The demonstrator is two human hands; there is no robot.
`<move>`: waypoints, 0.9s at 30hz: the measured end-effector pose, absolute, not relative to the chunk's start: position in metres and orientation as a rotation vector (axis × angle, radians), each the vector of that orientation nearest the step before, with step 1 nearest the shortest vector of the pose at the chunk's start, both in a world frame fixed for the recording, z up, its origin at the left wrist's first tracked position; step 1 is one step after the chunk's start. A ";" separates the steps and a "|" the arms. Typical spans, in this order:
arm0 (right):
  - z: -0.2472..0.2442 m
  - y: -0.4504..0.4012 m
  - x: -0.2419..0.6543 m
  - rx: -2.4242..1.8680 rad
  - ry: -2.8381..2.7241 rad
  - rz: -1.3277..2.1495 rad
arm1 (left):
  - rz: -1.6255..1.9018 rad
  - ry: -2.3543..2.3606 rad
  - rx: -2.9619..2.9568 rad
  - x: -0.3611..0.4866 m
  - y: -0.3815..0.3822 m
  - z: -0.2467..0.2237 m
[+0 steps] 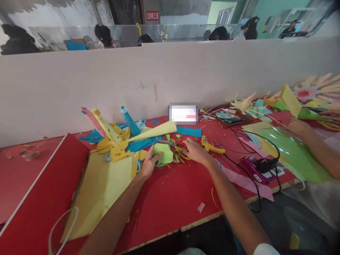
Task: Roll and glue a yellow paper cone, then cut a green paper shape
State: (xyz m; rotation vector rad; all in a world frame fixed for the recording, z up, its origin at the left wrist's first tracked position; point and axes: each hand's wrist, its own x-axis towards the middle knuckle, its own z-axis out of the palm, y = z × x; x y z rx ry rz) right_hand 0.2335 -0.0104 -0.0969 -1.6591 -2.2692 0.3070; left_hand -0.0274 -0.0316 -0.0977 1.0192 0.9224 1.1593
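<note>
My left hand (150,162) pinches a light green piece of paper (165,155) at its left side, the thumb lying on top. My right hand (194,150) is closed on scissors (166,142), whose blades point left over the upper edge of the green paper. Paper scraps (178,158) lie under and beside the hands. A rolled pale yellow paper cone (154,131) rests behind the green paper. To the left stand paper cones in pink, yellow and blue (130,122) among yellow cut shapes (119,150).
Yellow sheets (106,191) lie at left on the red table (164,198). A yellow glue gun (212,146), purple power strip (255,170) and black cables are at right. Another person's hand (299,125) is at far right. A phone (183,113) leans on the white partition (106,81).
</note>
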 end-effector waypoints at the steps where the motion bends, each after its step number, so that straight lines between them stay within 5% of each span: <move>1: -0.098 -0.009 0.234 -1.638 -2.227 0.313 | 1.162 0.920 0.994 -0.028 -0.031 -0.097; 6: -0.096 -0.012 0.214 -1.448 -1.934 0.310 | 1.125 0.905 0.999 -0.032 -0.031 -0.093; 12: -0.094 -0.030 0.173 -1.023 -1.857 0.917 | 1.103 0.953 1.035 -0.035 -0.032 -0.099; 27: -0.107 -0.029 0.163 -1.174 -1.585 0.705 | 1.140 1.056 1.160 -0.026 -0.032 -0.093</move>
